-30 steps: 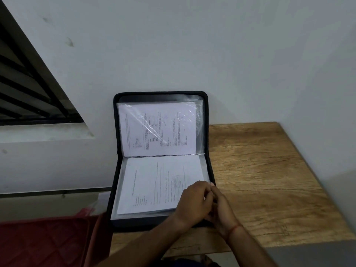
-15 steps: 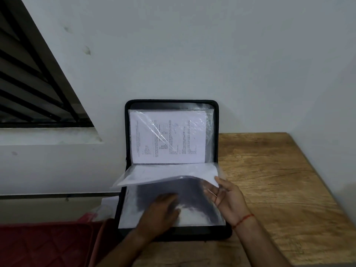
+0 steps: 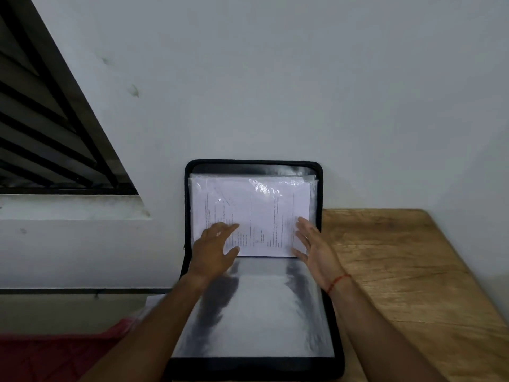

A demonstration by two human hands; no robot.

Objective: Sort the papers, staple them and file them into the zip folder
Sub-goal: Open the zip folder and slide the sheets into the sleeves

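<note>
A pale grey painted wall (image 3: 275,78) fills most of the view, with a dark louvred window (image 3: 41,133) at upper left. A light brown wooden table (image 3: 399,257) runs along the right, and a red quilted cloth (image 3: 49,357) shows at lower left.

A black zip folder (image 3: 253,163) stands open at the table's left end. Its upper half leans against the wall and its lower half lies flat, reaching towards the person.

Half a second ago a clear plastic sleeve holding a white printed sheet was arched in mid-turn over the lower half. That white printed sheet (image 3: 264,216) now lies flat against the upper half, on top of the other filled sleeves. The lower half now shows an empty glossy clear sleeve (image 3: 261,312) with the dark backing behind it.

The left hand (image 3: 213,248), which was on the lower half under the turning page, now presses flat on the sheet's lower left part, fingers spread and straight, gripping nothing. The right hand (image 3: 316,246) is at the sheet's lower right edge, palm facing left, fingers straight and loosely apart, holding nothing. A thin red thread (image 3: 337,281) circles the right wrist.
</note>
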